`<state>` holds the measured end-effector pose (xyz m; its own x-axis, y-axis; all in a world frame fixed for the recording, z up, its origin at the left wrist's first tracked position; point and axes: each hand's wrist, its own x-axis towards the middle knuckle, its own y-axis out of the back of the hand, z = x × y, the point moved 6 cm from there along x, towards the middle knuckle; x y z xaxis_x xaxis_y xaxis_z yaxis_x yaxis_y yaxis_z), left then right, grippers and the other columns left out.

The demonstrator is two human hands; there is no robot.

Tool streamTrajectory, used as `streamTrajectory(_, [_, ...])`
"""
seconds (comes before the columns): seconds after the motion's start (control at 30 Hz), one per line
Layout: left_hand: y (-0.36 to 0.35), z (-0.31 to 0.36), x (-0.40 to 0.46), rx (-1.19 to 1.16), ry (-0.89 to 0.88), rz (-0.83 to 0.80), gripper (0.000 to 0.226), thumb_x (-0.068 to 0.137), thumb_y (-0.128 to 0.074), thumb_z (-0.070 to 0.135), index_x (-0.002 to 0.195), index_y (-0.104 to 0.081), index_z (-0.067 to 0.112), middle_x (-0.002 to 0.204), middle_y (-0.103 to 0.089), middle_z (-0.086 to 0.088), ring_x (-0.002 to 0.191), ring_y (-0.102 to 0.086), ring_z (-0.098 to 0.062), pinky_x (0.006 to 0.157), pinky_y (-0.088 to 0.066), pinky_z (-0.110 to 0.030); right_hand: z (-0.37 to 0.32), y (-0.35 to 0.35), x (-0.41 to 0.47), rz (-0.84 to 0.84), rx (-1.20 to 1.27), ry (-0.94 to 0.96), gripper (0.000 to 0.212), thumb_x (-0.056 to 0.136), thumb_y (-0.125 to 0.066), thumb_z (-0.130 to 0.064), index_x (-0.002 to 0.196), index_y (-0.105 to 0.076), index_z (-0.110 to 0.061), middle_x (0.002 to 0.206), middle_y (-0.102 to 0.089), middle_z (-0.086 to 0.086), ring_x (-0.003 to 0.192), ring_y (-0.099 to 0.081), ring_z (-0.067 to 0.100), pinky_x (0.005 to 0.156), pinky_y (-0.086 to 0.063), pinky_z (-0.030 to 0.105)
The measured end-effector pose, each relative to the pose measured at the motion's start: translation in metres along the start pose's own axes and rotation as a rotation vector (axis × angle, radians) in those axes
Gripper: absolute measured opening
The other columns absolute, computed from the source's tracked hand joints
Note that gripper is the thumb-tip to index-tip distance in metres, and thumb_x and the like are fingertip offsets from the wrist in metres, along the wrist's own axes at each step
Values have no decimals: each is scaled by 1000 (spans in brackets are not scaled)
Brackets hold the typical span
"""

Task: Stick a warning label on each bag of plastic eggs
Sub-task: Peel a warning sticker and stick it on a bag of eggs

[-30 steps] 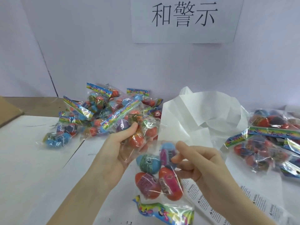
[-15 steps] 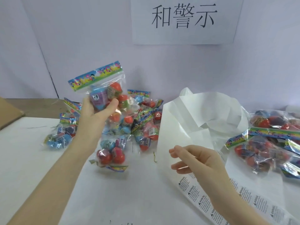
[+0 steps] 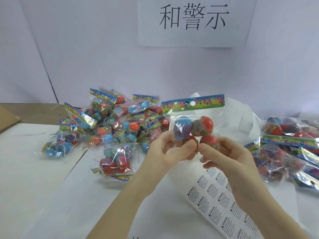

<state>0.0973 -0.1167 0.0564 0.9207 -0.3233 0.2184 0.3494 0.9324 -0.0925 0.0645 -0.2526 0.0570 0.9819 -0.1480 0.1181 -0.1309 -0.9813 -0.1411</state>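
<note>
I hold one clear bag of plastic eggs (image 3: 195, 125) upright over the table's middle, its colourful header card on top. My left hand (image 3: 165, 149) grips the bag's lower left, fingers curled round the eggs. My right hand (image 3: 226, 152) pinches its lower right. A sheet of warning labels (image 3: 219, 202) lies on the table under my right forearm. A heap of egg bags (image 3: 110, 123) sits at the back left; one bag (image 3: 115, 159) lies apart in front of it. Another pile of bags (image 3: 290, 149) lies at the right.
Crumpled white backing paper (image 3: 241, 123) lies behind the held bag. A white sign with black characters (image 3: 193, 21) hangs on the wall. A cardboard box corner (image 3: 8, 116) shows at the far left. The table (image 3: 34, 187) is white.
My left hand dropped the earlier bag by the left heap, lifted a new bag and carried it to the middle. My right hand rose and took hold of that bag.
</note>
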Motion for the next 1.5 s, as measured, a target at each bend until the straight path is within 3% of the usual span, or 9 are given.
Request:
streamTrajectory(0.23, [0, -2, -9, 152, -28, 40, 14, 76, -72, 23, 69, -63, 14, 61, -62, -2, 51, -54, -7, 51, -43, -15, 5, 0, 0, -43, -84, -24, 40, 56, -62, -17, 89, -59, 6, 61, -59, 6, 52, -52, 9, 47, -41, 14])
streamTrajectory(0.4, [1, -3, -12, 134, -20, 76, 25, 54, -79, 31, 56, -57, 18, 54, -58, 5, 48, -51, -4, 46, -37, -13, 0, -7, -2, -164, -47, -52, 26, 59, -76, -18, 80, -69, -5, 63, -67, 17, 50, -60, 21, 42, -38, 16])
streamTrajectory(0.63, [-11, -2, -16, 49, 22, -72, 17, 67, -70, 49, 67, -69, 32, 56, -62, 11, 47, -58, -5, 52, -46, -15, -3, -10, -7, -169, -88, -87, 32, 50, -87, -22, 69, -67, -7, 54, -64, 11, 40, -48, 18, 33, -32, 21])
streamTrajectory(0.73, [-10, -2, -16, 49, 11, -12, 35, 66, -72, 43, 81, -66, 12, 59, -65, 0, 40, -58, -17, 48, -47, -20, -4, -9, -7, -110, -80, -48, 52, 42, -88, -10, 88, -64, -10, 63, -67, 12, 47, -57, 23, 35, -44, 40])
streamTrajectory(0.8, [-8, -4, -16, 33, 15, 7, 40, 64, -75, 40, 84, -63, 8, 65, -66, -1, 42, -58, -19, 45, -47, -23, -5, -7, -5, -89, -51, -20, 50, 38, -83, -7, 84, -64, -12, 65, -69, 8, 54, -61, 21, 55, -46, 57])
streamTrajectory(0.97, [-11, -2, -16, 7, 33, 43, 41, 49, -79, 38, 79, -65, 14, 61, -67, 3, 44, -58, -12, 42, -46, -19, -2, -2, -4, -102, 34, 3, 20, 54, -71, -13, 73, -68, -16, 65, -67, 3, 60, -64, 15, 53, -50, 21])
streamTrajectory(1.1, [-1, 4, -14, -5, -1, 131, 33, 35, -77, 30, 65, -70, 18, 58, -68, 3, 44, -58, -5, 43, -44, -13, -2, -5, -4, -141, 42, 0, 15, 61, -72, -33, 74, -72, -26, 69, -68, -2, 66, -65, 11, 64, -52, 21])
streamTrajectory(1.3, [-4, 3, -15, 1, -14, 132, 36, 29, -84, 27, 62, -73, 19, 55, -67, 2, 43, -56, -4, 42, -43, -13, -5, 5, -2, 27, 83, 95, 26, 54, -71, -37, 64, -76, -13, 67, -70, 6, 64, -62, 14, 64, -51, 18])
streamTrajectory(1.5, [-7, -1, -16, 33, 50, 40, 21, 51, -78, 28, 67, -71, 17, 59, -69, -2, 46, -61, -9, 47, -46, -15, -7, 9, -1, 101, 123, 143, 33, 56, -75, -52, 71, -76, -22, 74, -69, 3, 68, -62, 14, 68, -52, 25])
